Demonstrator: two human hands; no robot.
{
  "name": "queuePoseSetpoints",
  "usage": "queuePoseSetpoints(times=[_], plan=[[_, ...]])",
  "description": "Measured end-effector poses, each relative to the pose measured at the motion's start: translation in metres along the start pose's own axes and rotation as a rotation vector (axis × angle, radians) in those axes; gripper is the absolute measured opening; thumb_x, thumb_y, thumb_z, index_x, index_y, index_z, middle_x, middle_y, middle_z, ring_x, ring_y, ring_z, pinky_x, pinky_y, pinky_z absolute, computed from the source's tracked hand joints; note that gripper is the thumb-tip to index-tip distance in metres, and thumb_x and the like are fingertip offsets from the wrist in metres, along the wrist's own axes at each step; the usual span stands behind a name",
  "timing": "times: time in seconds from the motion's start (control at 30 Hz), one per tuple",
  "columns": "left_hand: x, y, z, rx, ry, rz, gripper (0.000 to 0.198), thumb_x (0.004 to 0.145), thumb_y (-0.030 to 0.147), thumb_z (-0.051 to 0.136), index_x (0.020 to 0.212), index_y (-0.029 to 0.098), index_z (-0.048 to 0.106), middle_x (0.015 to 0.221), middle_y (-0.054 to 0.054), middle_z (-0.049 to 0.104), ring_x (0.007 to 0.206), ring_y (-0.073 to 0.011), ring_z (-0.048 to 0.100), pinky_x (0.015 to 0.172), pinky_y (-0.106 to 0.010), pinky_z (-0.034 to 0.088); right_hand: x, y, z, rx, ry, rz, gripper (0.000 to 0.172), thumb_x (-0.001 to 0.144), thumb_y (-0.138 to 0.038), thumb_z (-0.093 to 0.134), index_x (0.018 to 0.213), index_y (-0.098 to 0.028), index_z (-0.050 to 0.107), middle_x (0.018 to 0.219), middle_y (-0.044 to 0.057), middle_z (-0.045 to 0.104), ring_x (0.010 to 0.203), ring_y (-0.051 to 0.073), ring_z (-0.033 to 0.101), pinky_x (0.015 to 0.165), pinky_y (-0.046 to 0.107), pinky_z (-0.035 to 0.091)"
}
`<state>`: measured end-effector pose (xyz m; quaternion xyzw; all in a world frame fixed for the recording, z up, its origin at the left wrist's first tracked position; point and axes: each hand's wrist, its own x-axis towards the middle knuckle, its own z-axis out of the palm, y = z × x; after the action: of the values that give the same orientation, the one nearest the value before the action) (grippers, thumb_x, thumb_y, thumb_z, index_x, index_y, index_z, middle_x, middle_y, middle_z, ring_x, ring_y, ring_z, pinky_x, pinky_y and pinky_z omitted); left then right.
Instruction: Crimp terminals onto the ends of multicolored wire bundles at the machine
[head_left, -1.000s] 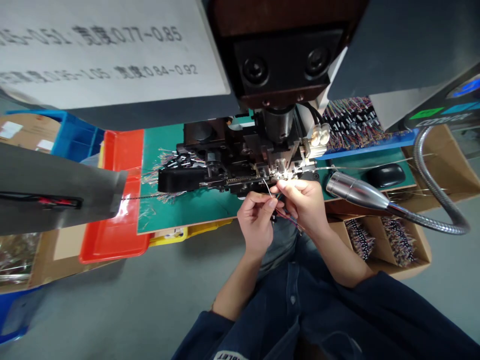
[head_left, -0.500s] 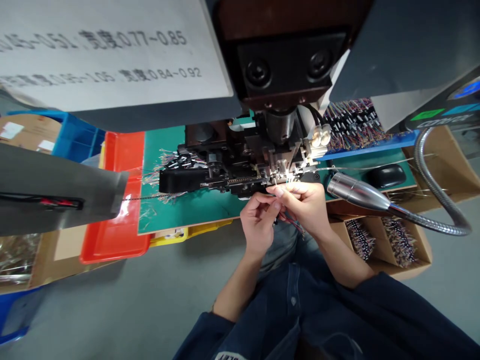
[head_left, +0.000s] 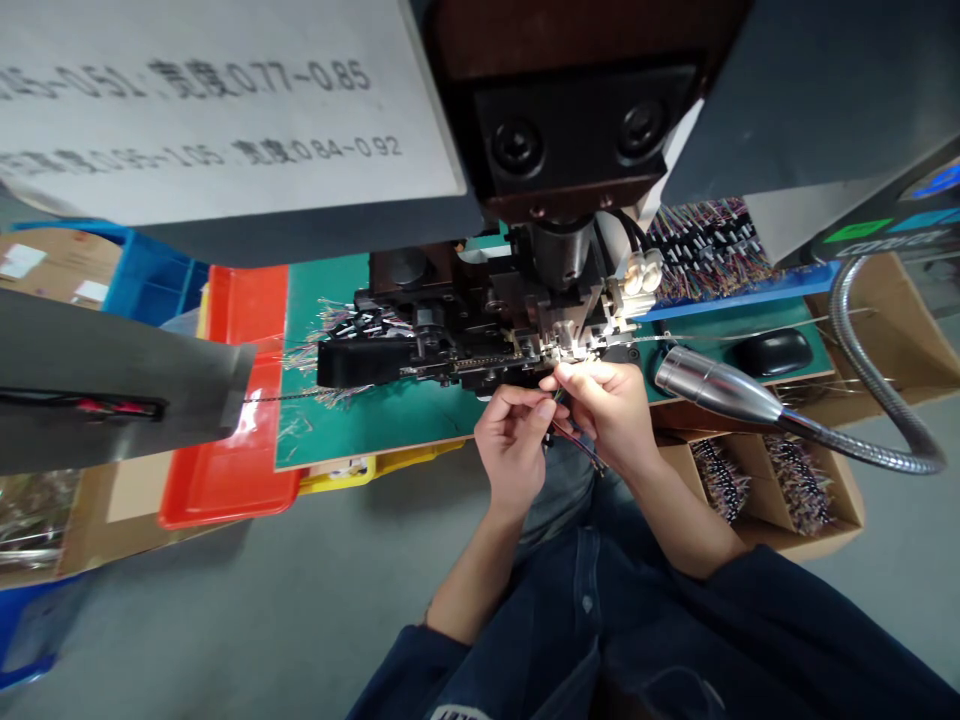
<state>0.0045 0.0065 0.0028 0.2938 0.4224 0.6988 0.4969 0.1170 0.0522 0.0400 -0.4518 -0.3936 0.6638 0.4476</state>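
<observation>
Beneath right hand (head_left: 609, 405), coloured wires (head_left: 582, 448)

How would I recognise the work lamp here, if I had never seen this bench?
Start at the dark press in the middle. Just right of the right hand is the work lamp: the only shiny silver cone, on a ribbed bendable hose.
</observation>
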Motion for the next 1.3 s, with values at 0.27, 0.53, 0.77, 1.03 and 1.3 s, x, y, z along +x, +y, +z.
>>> queuePoseSetpoints(times=[0.27,0.53,0.77,1.03,1.3], plan=[[-0.001,-0.002,-0.002,0.042,0.022,0.008,0.027,0.094,0.040,0.091,0.093,0.021,0.072,0.072,0.003,0.076,0.055,-0.0114,0.071,0.056,-0.023,0.063,0.000,0.000,0.001,-0.008,-0.005,0.003,0.040,0.094,-0.060,0.084,0.089,-0.021,0.091,0.040,-0.007,0.048,0.035,0.008,0.033,0.036,0.024,0.031],[-0.003,0.000,0.002,-0.014,0.013,0.006,0.024,0.094,0.037,0.091,0.092,0.021,0.073,0.072,0.002,0.075,0.055,-0.0115,0.071,0.055,-0.022,0.063,-0.006,-0.004,-0.004,-0.002,-0.085,-0.051,0.031,0.093,-0.052,0.086,0.103,-0.023,0.092,0.045,-0.007,0.053,0.039,0.011,0.043,0.041,0.026,0.046],[-0.018,0.011,0.007,-0.074,-0.047,-0.087,0.027,0.095,0.038,0.091,0.090,0.021,0.071,0.069,0.003,0.072,0.052,-0.0109,0.067,0.051,-0.022,0.062,-0.016,-0.005,-0.015,-0.094,-0.088,-0.151,0.034,0.096,-0.050,0.084,0.114,-0.022,0.091,0.050,-0.006,0.058,0.040,0.009,0.041,0.040,0.023,0.034],[-0.033,0.009,0.017,0.011,-0.020,0.028,0.026,0.093,0.037,0.093,0.091,0.021,0.073,0.073,0.003,0.076,0.064,-0.0111,0.073,0.082,-0.030,0.070,-0.053,0.035,-0.064,-0.391,-0.132,-0.466,0.023,0.102,-0.037,0.078,0.088,-0.019,0.077,0.070,-0.001,0.065,0.059,0.012,0.053,0.055,0.027,0.040],[-0.056,-0.009,0.024,0.308,-0.223,0.111,0.021,0.102,0.029,0.083,0.121,0.023,0.079,0.118,-0.009,0.084,0.104,-0.0207,0.084,0.097,-0.034,0.067,-0.099,0.069,-0.085,-0.517,0.104,-0.562,0.018,0.104,-0.032,0.078,0.090,-0.021,0.074,0.078,0.002,0.072,0.067,0.017,0.063,0.064,0.031,0.051]])
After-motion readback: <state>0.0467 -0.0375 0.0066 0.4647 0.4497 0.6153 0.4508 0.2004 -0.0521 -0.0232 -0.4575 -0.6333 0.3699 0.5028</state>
